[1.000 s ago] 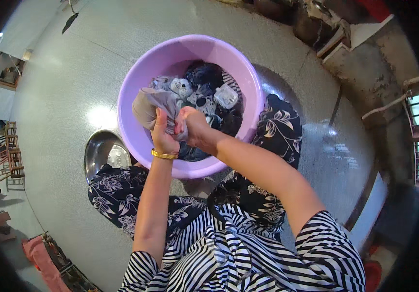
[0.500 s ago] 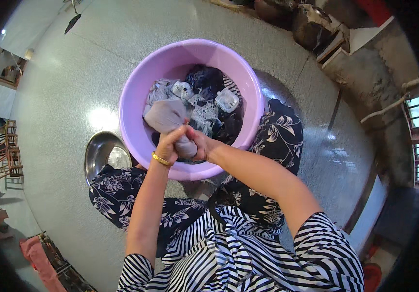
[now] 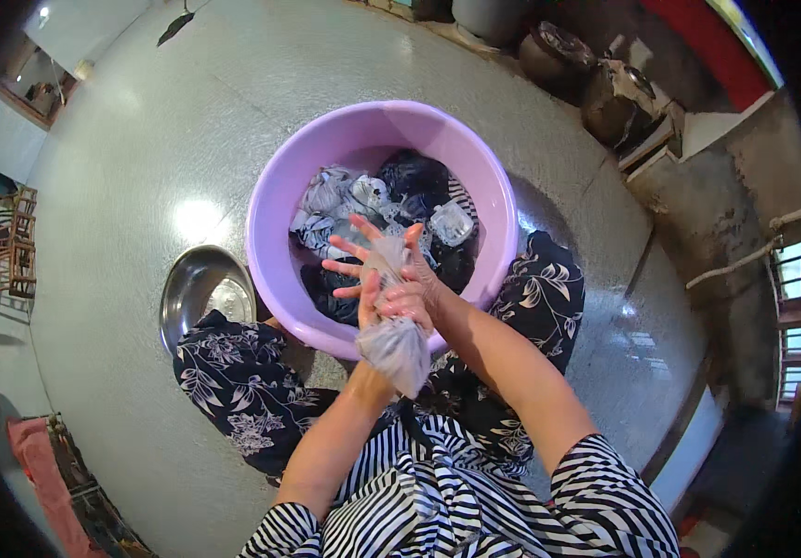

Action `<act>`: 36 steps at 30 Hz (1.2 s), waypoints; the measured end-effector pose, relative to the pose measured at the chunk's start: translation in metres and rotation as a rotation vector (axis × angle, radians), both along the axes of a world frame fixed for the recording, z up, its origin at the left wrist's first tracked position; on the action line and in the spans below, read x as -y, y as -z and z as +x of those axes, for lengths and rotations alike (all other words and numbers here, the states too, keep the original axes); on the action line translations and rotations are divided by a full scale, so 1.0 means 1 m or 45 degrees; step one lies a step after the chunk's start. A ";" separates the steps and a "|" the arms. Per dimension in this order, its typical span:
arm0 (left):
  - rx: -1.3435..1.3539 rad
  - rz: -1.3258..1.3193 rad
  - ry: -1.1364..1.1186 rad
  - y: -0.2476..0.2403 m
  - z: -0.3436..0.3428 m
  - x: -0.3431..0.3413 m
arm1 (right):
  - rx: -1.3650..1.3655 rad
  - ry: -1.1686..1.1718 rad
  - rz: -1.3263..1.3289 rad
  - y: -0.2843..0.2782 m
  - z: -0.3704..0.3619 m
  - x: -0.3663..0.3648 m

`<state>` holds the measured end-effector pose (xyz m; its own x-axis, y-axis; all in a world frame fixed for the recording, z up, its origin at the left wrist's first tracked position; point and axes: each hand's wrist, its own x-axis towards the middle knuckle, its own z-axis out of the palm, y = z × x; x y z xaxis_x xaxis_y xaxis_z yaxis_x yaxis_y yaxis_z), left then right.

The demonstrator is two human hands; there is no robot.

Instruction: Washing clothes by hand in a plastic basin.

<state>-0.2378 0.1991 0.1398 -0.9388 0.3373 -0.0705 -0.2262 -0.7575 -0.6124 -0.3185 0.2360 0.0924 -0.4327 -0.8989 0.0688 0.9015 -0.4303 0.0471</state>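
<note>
A wet, twisted grey cloth (image 3: 397, 355) is between my hands, over the near rim of the pink-purple plastic tub (image 3: 264, 246). My right hand (image 3: 419, 288) closes its fingers round the middle of the cloth, its thumb pointing up. My left hand (image 3: 370, 302) lies against the cloth's left side with fingers stretched and spread; the cloth partly hides its palm. One end of the cloth hangs toward me below the hands. Inside the tub are wet grey and black clothes (image 3: 414, 179) with some suds, and a clear plastic container (image 3: 452, 223) on top of them.
A shiny steel basin (image 3: 175, 298) stands on the floor left of the tub, beside my patterned trouser leg (image 3: 233, 381). Dark round pots (image 3: 554, 54) line the far right wall. A wooden rack (image 3: 12, 244) is at the far left, and a pink cloth (image 3: 38, 465) at lower left.
My hands and the grey cloth have come nearer to me, from over the tub to its near rim. The left fingers have spread off the cloth. The view has shifted slightly.
</note>
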 end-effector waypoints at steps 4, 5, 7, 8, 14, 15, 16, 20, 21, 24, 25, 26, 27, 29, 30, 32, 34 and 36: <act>0.021 -0.289 -0.129 -0.023 -0.002 -0.003 | -0.180 0.020 -0.082 -0.008 -0.004 -0.012; 0.019 -0.290 -0.138 -0.024 -0.001 0.002 | -0.277 0.028 -0.072 -0.011 -0.006 -0.011; 0.020 -0.487 0.155 -0.025 0.000 0.013 | -0.242 0.079 -0.077 -0.018 -0.011 -0.009; 0.094 -0.701 0.260 -0.026 -0.002 0.017 | -0.356 0.052 0.072 -0.020 -0.016 -0.011; 0.114 -1.539 0.774 -0.006 -0.005 0.043 | -0.764 -0.095 0.786 -0.026 -0.018 -0.005; 0.105 -1.727 0.865 -0.003 -0.007 0.044 | -0.761 -0.093 0.786 -0.020 -0.019 -0.005; 0.145 -1.771 0.854 -0.001 -0.009 0.041 | -0.828 -0.061 0.838 -0.011 -0.020 -0.004; 0.039 -2.165 0.788 0.032 -0.014 0.036 | -1.240 0.119 1.214 0.014 -0.017 -0.001; 0.083 -2.322 0.832 0.041 -0.013 0.035 | -1.241 0.117 1.213 0.016 -0.016 0.000; 0.082 -2.731 0.851 0.090 -0.007 0.044 | -1.891 0.324 1.638 0.020 -0.012 0.007; 0.018 -2.977 0.836 0.103 -0.006 0.046 | -1.846 0.379 1.761 0.022 -0.009 0.009; 0.018 -2.975 0.836 0.105 -0.008 0.044 | -1.796 0.439 1.889 0.025 -0.007 0.009; -0.066 -3.332 0.903 0.107 -0.012 0.042 | -1.798 0.438 1.888 0.031 -0.005 0.009; -0.161 -3.684 0.965 0.109 -0.016 0.039 | -1.675 0.626 2.135 0.049 -0.003 0.008; -0.019 -3.649 1.039 0.106 -0.019 0.038 | -1.680 0.629 2.133 0.057 -0.002 0.008; 0.110 -3.606 1.109 0.100 -0.023 0.037 | -1.273 0.472 2.093 0.071 0.000 0.005; 0.220 -3.591 0.941 0.095 -0.027 0.041 | -0.858 0.521 2.007 0.083 -0.002 0.006; 0.367 -3.255 0.688 0.108 -0.030 0.070 | -0.429 0.177 1.799 0.053 -0.002 0.006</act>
